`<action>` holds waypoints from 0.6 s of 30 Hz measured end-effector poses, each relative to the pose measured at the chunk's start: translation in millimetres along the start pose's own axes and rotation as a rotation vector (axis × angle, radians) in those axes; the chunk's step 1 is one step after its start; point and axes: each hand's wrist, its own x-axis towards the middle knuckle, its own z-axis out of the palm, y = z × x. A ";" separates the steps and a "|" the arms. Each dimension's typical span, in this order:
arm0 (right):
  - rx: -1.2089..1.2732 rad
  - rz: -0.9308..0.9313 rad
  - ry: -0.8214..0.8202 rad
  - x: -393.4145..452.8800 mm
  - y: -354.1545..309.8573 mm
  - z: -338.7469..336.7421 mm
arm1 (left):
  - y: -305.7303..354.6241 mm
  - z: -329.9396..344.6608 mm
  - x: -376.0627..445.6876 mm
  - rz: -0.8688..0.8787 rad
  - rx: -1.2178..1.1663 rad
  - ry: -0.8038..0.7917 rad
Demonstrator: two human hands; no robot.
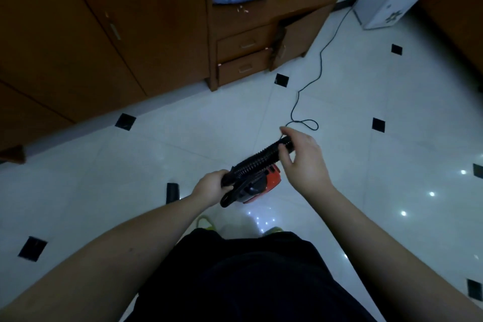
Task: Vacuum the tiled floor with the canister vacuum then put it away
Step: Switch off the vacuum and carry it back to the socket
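Left hand (209,187) grips the black handle end of the red canister vacuum (264,183). Right hand (300,158) pinches the ribbed hose (257,161) near its far end, above white tiled floor (183,144).

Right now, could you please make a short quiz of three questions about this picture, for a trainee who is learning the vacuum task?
1. True or false: the power cord lies coiled on the wooden cabinet.
2. Which hand grips the far end of the black ribbed hose? A) left hand B) right hand
3. Fill in: the vacuum body under the hose is black and ____.

Key:
1. False; it trails across the tiled floor toward the wall.
2. B; the left hand grips the near end.
3. Red.
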 end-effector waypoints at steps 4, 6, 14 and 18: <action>0.123 0.282 -0.020 -3.8 64.0 -17.3 | 23.1 7.9 18.1 -0.030 -0.022 0.023; 0.159 0.393 -0.113 -6.9 102.2 -17.8 | 38.6 15.9 27.9 -0.048 -0.018 0.021; 0.155 0.517 -0.582 17.4 236.1 0.0 | 110.6 48.8 65.5 -0.198 -0.050 0.134; 0.132 0.537 -0.687 47.3 281.0 14.1 | 132.1 55.6 86.9 -0.244 -0.029 0.151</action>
